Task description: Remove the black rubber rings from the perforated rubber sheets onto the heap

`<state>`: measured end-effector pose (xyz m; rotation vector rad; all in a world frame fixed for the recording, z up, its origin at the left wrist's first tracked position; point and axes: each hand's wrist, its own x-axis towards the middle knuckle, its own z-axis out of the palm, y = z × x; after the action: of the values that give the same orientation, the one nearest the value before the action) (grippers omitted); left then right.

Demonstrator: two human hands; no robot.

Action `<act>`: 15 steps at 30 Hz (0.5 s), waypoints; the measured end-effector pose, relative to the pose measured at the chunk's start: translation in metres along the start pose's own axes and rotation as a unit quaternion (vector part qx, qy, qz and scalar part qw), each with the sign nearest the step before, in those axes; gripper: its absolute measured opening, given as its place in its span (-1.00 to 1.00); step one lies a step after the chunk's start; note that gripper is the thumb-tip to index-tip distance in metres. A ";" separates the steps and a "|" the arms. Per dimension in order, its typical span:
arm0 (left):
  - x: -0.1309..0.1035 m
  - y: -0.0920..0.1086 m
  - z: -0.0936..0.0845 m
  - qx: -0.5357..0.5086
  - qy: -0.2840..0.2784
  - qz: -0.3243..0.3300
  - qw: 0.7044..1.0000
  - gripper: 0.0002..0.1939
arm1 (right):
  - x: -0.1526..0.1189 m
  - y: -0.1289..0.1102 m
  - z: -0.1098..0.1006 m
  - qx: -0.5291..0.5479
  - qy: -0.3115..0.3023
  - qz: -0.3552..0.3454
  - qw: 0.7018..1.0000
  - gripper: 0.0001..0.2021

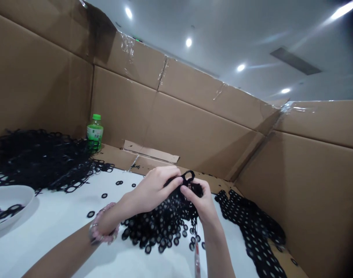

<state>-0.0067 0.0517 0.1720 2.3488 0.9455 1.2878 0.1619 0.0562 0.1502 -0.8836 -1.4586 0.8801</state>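
Note:
My left hand (160, 188), with a pink beaded bracelet at the wrist, pinches a soft black perforated piece (189, 176) between thumb and fingers. A ring-shaped loop of that piece sticks up between both thumbs. My right hand (202, 199) grips the same piece from the other side, its thumb close to the left thumb. Below the hands lies a heap of small black rings (159, 227) on the white tabletop (106, 258). A thin tool with a reddish handle (197, 256) rests beside the heap, partly behind my right forearm; its kind is unclear.
At the left are a tangle of black cut-out netting (45, 158), a white bowl (25, 192) with black pieces and a green-capped bottle (95, 133). Black perforated sheets (257, 227) lie at the right. Cardboard walls (193, 127) enclose the table. A few loose rings (104, 195) are scattered.

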 end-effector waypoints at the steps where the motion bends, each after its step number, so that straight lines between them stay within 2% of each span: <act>1: 0.000 0.000 0.001 -0.007 -0.003 0.002 1.000 -0.72 | -0.001 0.002 0.001 0.008 0.028 0.002 1.000 -0.77; 3: 0.001 -0.003 0.004 -0.022 0.017 0.009 1.000 -0.76 | -0.002 0.005 0.003 0.038 0.053 0.007 0.998 -0.75; 6: 0.002 -0.009 0.012 -0.022 0.113 0.044 0.992 -0.88 | -0.004 0.008 0.003 0.066 0.056 0.014 0.996 -0.74; 7: 0.002 -0.010 0.014 -0.024 0.130 0.059 0.990 -0.88 | -0.004 0.009 0.003 0.060 0.058 0.006 0.996 -0.76; 9: 0.001 -0.009 0.017 -0.036 0.101 0.070 0.992 -0.84 | -0.005 0.011 0.003 0.032 0.049 -0.025 0.998 -0.82; 12: 0.000 -0.004 0.018 -0.040 0.016 0.030 0.999 -0.82 | -0.006 0.012 0.004 -0.002 0.017 -0.065 0.998 -0.90; 15: 0.002 -0.004 0.016 -0.042 -0.016 0.004 0.999 -0.74 | -0.005 0.010 0.005 -0.001 0.016 -0.067 0.998 -0.91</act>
<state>0.0058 0.0565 0.1623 2.3045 0.8552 1.2645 0.1576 0.0557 0.1387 -0.7888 -1.4739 0.7613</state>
